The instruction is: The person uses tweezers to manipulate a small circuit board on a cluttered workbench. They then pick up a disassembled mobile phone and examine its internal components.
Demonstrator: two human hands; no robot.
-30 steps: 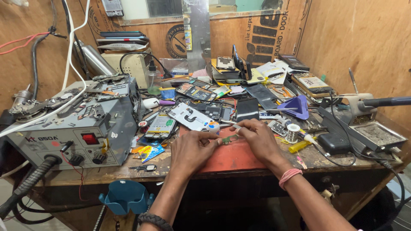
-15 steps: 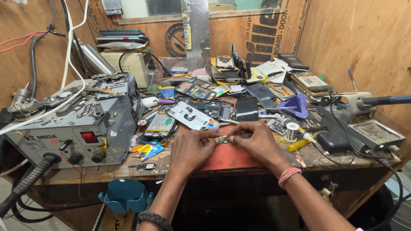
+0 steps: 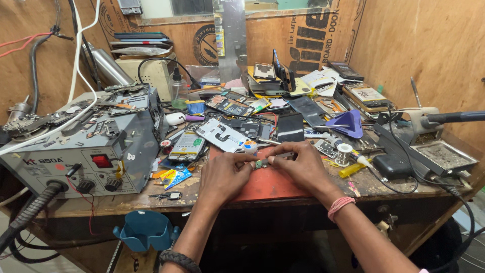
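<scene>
Plywood walls [image 3: 419, 45], cluttered wooden workbench [image 3: 151, 202], daylit window [image 3: 192, 6].

Both forearms enter from 6 o'clock and converge toward frame centre. Left hand [image 3: 226, 174]: knuckles up, fingers curled, thumb and forefinger pinched together, tips pointing to 3 o'clock. Right hand [image 3: 302, 167]: back of hand up, fingers bent inward, fingertips [image 3: 273, 160] pointing to 9 o'clock, pinched closed. The two sets of fingertips sit just beside each other. Left wrist carries a dark braided band, right wrist a pink band. Right forearm runs off toward 5 o'clock, left toward 7 o'clock.
</scene>
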